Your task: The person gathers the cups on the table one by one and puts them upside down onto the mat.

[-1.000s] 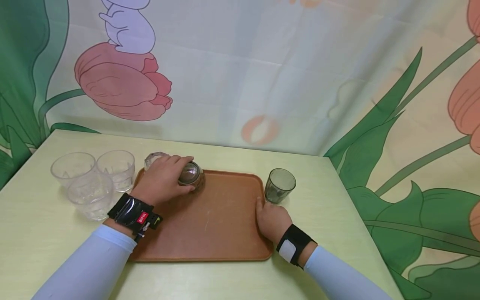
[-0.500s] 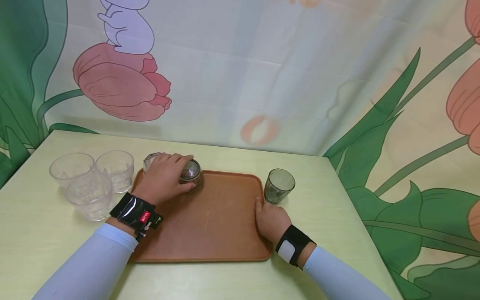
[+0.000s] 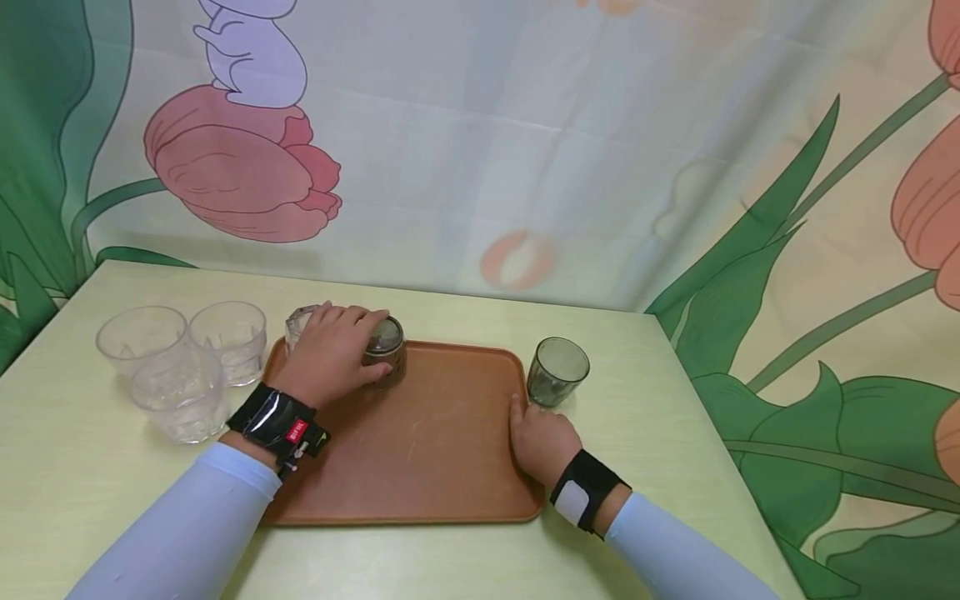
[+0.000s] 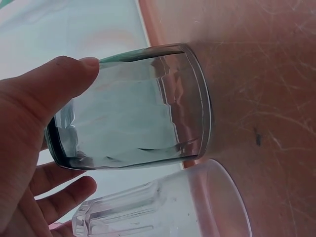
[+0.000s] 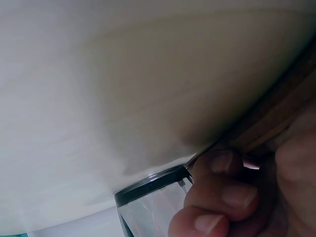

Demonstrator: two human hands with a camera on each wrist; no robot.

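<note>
From here I see a tray [image 3: 450, 442] on the tabletop [image 3: 675, 483], three tumblers [image 3: 180, 396] left, one glass [image 3: 558, 372] right, two cups [image 3: 395, 360] on its far-left corner.

Clear tumblers [image 3: 230, 346]: four, three towards nine o'clock. Smoked-glass tumblers [image 3: 558, 372]: two. Brown tray [image 3: 442, 442]: one. Black wristbands [image 3: 588, 487]: two.

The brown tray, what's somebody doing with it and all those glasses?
A person has both hands busy. The left hand holds a dark glass upside down at the far left part of the brown tray, with an upside-down clear glass right beside it. The right hand grips the tray's right edge. Just past that hand, another dark glass stands upright on the table. Three more clear glasses stand upright to the left of the tray.
</note>
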